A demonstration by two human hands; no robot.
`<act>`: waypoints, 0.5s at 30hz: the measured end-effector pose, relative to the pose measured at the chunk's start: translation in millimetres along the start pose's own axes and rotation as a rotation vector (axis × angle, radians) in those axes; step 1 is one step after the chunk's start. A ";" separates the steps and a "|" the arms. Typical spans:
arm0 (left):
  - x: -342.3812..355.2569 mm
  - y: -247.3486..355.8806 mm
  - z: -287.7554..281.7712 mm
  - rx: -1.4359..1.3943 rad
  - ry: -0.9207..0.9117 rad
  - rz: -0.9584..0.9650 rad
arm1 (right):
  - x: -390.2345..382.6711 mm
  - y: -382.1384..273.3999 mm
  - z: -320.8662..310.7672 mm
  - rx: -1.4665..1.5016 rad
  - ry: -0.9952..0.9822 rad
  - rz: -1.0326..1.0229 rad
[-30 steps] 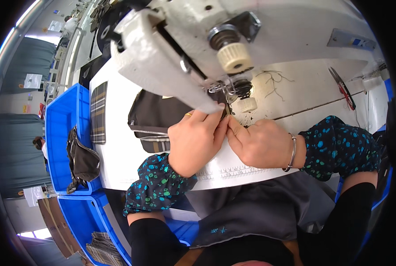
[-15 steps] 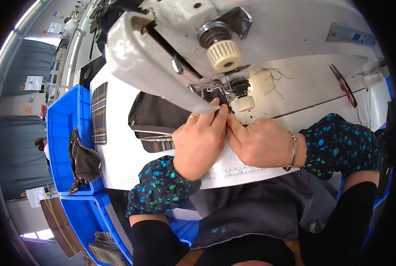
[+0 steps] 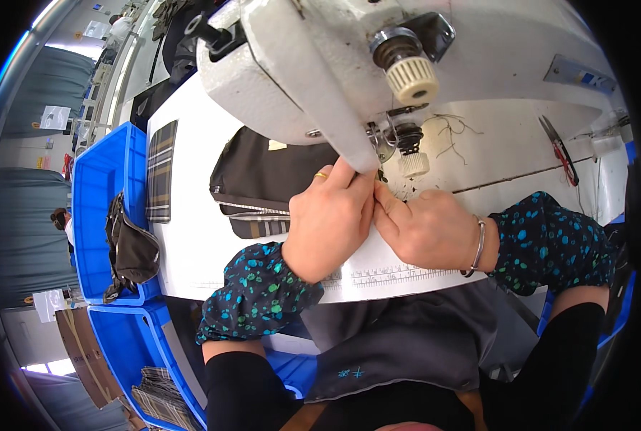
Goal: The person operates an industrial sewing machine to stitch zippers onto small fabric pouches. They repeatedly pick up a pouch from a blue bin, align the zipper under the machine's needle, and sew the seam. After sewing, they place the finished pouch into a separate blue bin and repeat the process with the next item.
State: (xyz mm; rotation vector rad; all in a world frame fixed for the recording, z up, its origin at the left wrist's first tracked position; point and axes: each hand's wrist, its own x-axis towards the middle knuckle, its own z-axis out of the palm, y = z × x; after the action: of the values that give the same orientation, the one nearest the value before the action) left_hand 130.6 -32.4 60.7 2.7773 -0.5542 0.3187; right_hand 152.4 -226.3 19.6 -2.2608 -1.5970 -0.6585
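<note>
A dark brown fabric pouch (image 3: pixel 270 172) with a pale zipper and a plaid strip lies under the head of a white sewing machine (image 3: pixel 291 65). My left hand (image 3: pixel 331 219), a ring on one finger, is closed at the pouch's right edge; its fingertips are partly hidden behind the machine's curved white lever (image 3: pixel 327 93). Close beside it, my right hand (image 3: pixel 432 228) has its fingers curled, with thumb and forefinger pinched together at the same edge, near the needle area. The bit of fabric between the fingers is mostly covered.
Red-handled scissors (image 3: pixel 561 152) and loose threads (image 3: pixel 453 133) lie on the right of the machine bed. A folded plaid piece (image 3: pixel 162 172) sits at the table's left. Blue bins (image 3: pixel 83 215) beyond it hold dark and plaid fabric. A printed ruler (image 3: pixel 385 275) runs along the front edge.
The view has shifted, with the machine head now farther right. Both hands and the pouch have edged slightly right relative to the table. A pale tag on the pouch now shows.
</note>
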 end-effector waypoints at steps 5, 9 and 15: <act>7.0 -7.5 1.1 0.034 -0.018 -0.014 | 0.7 1.3 -0.3 -0.020 -0.073 0.056; 6.4 -7.7 -0.9 0.015 -0.004 0.001 | 0.1 3.1 0.0 -0.003 -0.067 0.061; -7.9 -8.0 -14.4 0.187 0.051 0.083 | 2.2 6.4 -2.0 -0.003 -0.025 0.022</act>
State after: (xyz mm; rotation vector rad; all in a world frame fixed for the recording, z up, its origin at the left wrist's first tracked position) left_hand 124.4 -17.9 70.0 2.9192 -0.6601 0.4816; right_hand 158.6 -227.6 22.5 -2.2936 -1.5814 -0.6302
